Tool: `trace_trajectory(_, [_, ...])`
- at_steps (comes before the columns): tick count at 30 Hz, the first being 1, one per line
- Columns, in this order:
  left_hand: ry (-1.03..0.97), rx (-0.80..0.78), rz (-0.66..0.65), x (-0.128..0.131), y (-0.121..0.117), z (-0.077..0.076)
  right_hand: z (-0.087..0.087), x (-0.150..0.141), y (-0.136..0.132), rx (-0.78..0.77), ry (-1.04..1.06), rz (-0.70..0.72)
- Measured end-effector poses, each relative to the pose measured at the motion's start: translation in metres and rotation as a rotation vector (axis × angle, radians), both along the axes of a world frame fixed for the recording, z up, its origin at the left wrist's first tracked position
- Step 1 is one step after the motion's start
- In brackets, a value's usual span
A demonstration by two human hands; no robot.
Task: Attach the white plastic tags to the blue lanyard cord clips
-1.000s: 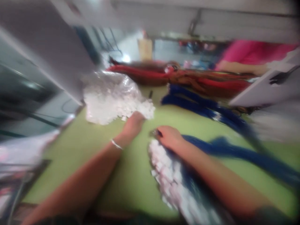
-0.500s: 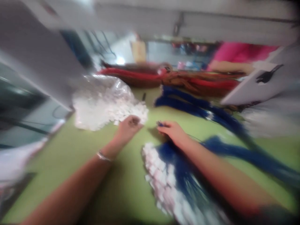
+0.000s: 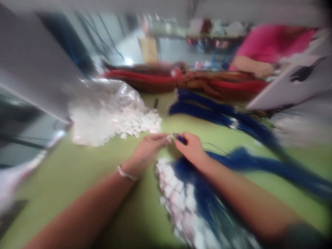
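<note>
Since the frame half a second ago, the left hand (image 3: pixel 146 148) has moved from the edge of the white pile (image 3: pixel 132 124) to meet the right hand (image 3: pixel 192 147), which is in much the same place. The left fingertips are pinched narrow on what appears to be a small white piece (image 3: pixel 169 138). The right hand is closed around blue wire ends (image 3: pixel 182 139), their tips pointing at that piece. The two are very near each other; blur prevents telling whether they touch.

Both are above the green table (image 3: pixel 77 169), just right of the pile and its clear bag (image 3: pixel 101 88). Below the right hand lies a blue bundle (image 3: pixel 204 193) edged with white blocks (image 3: pixel 178 197).

The step in hand is judged to be fitting the piece to a wire. The next move calls for lining up tip and opening, then a straight push, with both grips kept firm. Misalignment is the likely fault.
</note>
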State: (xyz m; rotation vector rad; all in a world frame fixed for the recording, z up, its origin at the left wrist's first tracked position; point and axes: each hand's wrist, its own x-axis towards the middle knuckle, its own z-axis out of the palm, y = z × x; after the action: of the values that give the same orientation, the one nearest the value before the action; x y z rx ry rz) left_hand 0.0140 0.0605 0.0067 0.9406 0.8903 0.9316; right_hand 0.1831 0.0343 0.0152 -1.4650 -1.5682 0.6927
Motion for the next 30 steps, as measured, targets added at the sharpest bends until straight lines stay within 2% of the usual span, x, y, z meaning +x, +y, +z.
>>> trace_trajectory(5, [-0.025, -0.018, -0.051, 0.000, -0.001, 0.002, 0.001, -0.001, -0.003, 0.028, -0.051, 0.062])
trace_trajectory(14, [0.150, 0.043, -0.058, -0.003, 0.000, -0.011, 0.004, -0.003, -0.007, 0.038, -0.078, 0.054])
trace_trajectory(25, [0.262, 0.092, 0.013, 0.002, -0.005, -0.009, -0.001, -0.005, -0.008, 0.099, -0.382, 0.054])
trace_trajectory(30, [0.244, 0.098, 0.050, 0.004, -0.004, -0.011, 0.000, 0.002, -0.007, 0.038, -0.277, 0.069])
